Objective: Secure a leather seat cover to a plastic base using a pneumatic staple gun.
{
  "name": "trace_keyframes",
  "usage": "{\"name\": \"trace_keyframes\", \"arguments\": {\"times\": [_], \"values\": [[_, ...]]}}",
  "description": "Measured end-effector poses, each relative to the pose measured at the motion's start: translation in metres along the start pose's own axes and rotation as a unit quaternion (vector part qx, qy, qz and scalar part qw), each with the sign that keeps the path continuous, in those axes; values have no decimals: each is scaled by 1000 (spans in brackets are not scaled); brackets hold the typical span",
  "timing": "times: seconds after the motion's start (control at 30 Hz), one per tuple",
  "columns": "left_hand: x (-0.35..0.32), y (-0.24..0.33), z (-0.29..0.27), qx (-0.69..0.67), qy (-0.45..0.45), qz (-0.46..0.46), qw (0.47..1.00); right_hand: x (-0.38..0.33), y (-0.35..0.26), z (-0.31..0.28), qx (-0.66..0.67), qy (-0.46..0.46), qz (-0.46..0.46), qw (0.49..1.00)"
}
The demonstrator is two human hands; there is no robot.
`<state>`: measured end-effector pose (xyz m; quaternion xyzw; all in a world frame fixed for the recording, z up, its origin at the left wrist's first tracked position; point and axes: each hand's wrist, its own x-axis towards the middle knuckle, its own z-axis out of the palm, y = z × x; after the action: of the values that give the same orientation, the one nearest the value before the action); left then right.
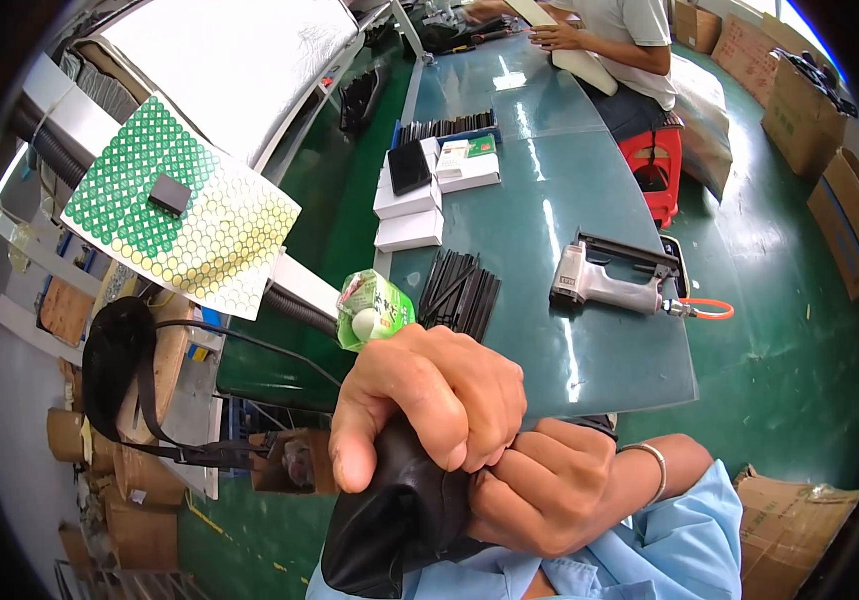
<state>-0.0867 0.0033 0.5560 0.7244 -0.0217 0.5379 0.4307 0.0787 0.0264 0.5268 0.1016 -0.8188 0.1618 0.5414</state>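
Observation:
Both my hands are closed on a soft, black leather-like piece [390, 510], which bulges and folds at the front of my body. My left hand [435, 395] grips its upper edge, knuckles up and thumb at the left side. Pressed close beside it, my right hand [545, 485] has its fingers curled into the same material. A thin bracelet [658, 465] circles the right wrist. My left forearm is hidden. Just beyond the left hand lie a bundle of thin black strips [460, 295] and a green and clear plastic packet [375, 310].
On the green-topped table [630, 370] lies a pneumatic stapler [610, 280] with an orange hose. White boxes [410, 210] stand further back. At left are a patterned sheet [180, 210] and a black strap [150, 390]. Another person [630, 50] sits on a red stool [655, 170].

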Motion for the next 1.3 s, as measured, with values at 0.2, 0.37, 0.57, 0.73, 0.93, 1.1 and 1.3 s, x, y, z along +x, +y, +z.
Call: {"name": "trace_keyframes", "arguments": {"times": [0.2,0.37,0.57,0.73,0.93,1.1,1.3], "values": [[2,-10,-1,-30,15,26,999,7,8,-8,-84,43,-9,995],[2,-11,3,-25,42,30,998,3,12,-4,-61,73,35,995],[3,-7,1,-9,35,24,999,-4,1,-9,-116,21,81,990],[4,-10,1,-36,28,20,999,-5,6,-16,-54,2,31,998],[7,-11,-8,-41,-16,21,999,-19,-18,-4,311,-139,-74,937],[4,-11,-17,-18,-26,12,999,-26,-33,10,333,4,-16,943],[-4,-14,-13,-13,11,22,1000,-18,9,-14,-22,17,56,998]]}}
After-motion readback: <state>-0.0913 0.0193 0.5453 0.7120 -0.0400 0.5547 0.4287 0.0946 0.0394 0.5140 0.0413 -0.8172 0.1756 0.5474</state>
